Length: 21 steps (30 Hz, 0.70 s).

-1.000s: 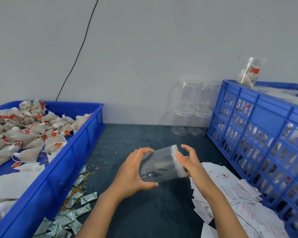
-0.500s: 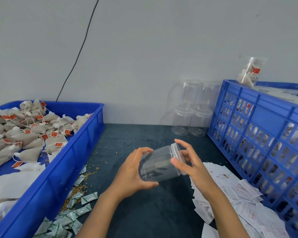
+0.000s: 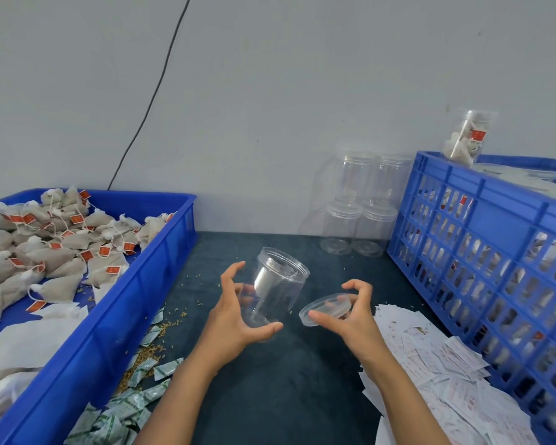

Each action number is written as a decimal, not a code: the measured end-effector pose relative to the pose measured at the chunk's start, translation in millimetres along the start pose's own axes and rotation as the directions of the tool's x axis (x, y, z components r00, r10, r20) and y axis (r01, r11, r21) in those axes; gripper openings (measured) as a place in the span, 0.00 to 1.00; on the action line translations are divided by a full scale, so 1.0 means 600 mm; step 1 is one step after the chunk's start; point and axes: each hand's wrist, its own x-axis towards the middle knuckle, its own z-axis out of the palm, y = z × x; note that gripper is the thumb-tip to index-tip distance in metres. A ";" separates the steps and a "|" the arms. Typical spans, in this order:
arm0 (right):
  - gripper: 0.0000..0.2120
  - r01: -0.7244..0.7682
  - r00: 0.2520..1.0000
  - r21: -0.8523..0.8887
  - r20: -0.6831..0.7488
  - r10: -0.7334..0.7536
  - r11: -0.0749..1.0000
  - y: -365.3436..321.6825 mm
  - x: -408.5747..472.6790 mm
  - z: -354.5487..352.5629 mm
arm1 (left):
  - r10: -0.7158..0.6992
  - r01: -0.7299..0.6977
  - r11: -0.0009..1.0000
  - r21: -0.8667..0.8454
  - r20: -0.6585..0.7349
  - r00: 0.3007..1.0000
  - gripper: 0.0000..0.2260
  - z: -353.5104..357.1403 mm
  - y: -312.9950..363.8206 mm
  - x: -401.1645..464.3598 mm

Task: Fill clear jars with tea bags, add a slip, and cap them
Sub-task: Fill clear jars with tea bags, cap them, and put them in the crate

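We see a blue tray (image 3: 161, 261) on the left heaped with tea bags (image 3: 61, 248), and a blue slotted crate (image 3: 482, 252) on the right holding filled jars; one filled jar (image 3: 467, 138) sits at its top. Four empty capped jars (image 3: 361, 203) are stacked against the wall. Half a second ago the clear jar (image 3: 275, 290) was capped and lying sideways; now its lid (image 3: 325, 308) is off and the mouth tilts up and away. Our left hand (image 3: 238, 313) grips the empty, transparent jar above the dark tabletop (image 3: 286, 396), and our right hand (image 3: 350, 316) pinches the lid with curled fingers just beside it, near the paper slips (image 3: 437, 364).
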 end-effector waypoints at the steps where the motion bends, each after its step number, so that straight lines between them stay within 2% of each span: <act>1: 0.34 0.013 1.000 -0.055 0.014 -0.013 0.998 0.004 -0.001 0.004 | -0.005 0.006 1.000 -0.003 0.008 1.000 0.49 -0.001 -0.002 0.000; 5: 0.37 0.098 0.994 -0.280 0.074 -0.081 0.955 0.019 -0.002 0.011 | -0.042 0.043 0.999 -0.017 0.056 0.998 0.51 -0.005 -0.014 0.003; 8: 0.37 0.143 0.989 -0.453 0.098 -0.110 0.880 0.030 -0.003 0.010 | -0.089 0.092 0.995 -0.042 0.070 0.994 0.47 -0.004 -0.025 0.005; 11: 0.36 0.120 0.993 -0.492 0.046 -0.112 0.862 0.037 -0.001 0.011 | -0.139 0.141 0.990 -0.033 0.039 0.989 0.42 -0.001 -0.029 0.007; 17: 0.36 0.086 0.996 -0.552 0.022 -0.088 0.829 0.041 0.006 0.014 | -0.214 0.216 0.975 -0.050 0.035 0.976 0.42 -0.002 -0.025 0.008; 21: 0.32 0.063 0.998 -0.650 0.052 -0.039 0.757 0.037 0.010 0.014 | -0.257 0.265 0.962 -0.064 0.116 0.959 0.40 -0.008 -0.018 0.013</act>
